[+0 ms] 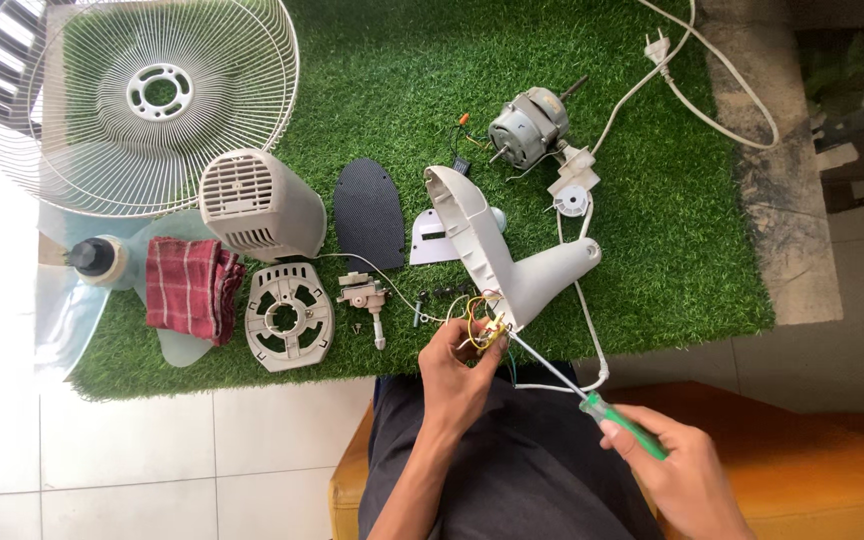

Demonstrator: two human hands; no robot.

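Green-handled screwdriver [592, 405] at wired fan neck [497, 255]

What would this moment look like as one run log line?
left hand: pinching wires at fan neck | right hand: screwdriver, tip at wires | motor: on turf, apart

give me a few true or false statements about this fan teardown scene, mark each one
1. The right hand holds a green-handled screwdriver. True.
2. The left hand holds the red checked cloth. False: its grip is on the yellow wires at the end of the white fan housing; the cloth lies apart on the grass mat.
3. The motor lies bare on the mat, outside the housing. True.
4. The wire grille is mounted on the housing. False: it lies apart at the mat's far left.
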